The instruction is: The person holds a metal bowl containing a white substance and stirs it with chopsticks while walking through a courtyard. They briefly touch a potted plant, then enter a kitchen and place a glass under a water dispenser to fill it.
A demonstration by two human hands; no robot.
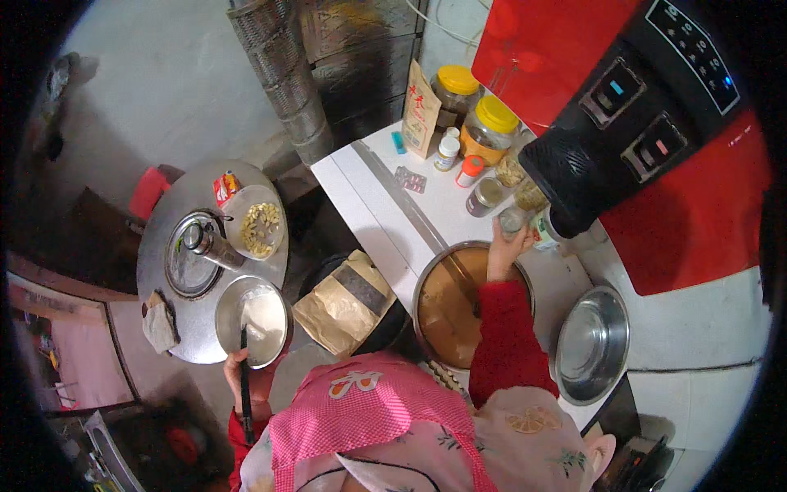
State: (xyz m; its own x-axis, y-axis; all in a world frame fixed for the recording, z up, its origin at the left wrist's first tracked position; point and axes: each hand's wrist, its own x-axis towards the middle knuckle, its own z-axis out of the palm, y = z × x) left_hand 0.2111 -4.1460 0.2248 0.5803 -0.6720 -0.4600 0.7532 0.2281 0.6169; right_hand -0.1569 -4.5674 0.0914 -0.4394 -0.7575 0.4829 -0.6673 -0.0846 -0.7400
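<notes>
My left hand point(249, 378) holds a metal bowl point(224, 307) at its near rim, beside the round table. White powder or paste point(261, 313) lies in the bowl. A long black utensil point(246, 393), perhaps chopsticks, runs under my left thumb into it. Reaching over a large metal-rimmed basin point(421, 332), my right hand point(509, 251) has its fingers around a small clear glass jar point(511, 220) on the white counter. The basin shows a brown surface inside; my red sleeve hides part of it. Close to those fingers stand a white container with a green label point(544, 229) and a dark-lidded jar point(486, 197).
Yellow-lidded jars point(489, 129), a paper bag point(421, 114), an orange-capped bottle point(469, 171) and a blister pack point(411, 179) crowd the counter point(381, 209). A black dispenser point(615, 117) overhangs it. An empty steel basin point(593, 344) sits right. Brown paper point(344, 304) lies between table and counter.
</notes>
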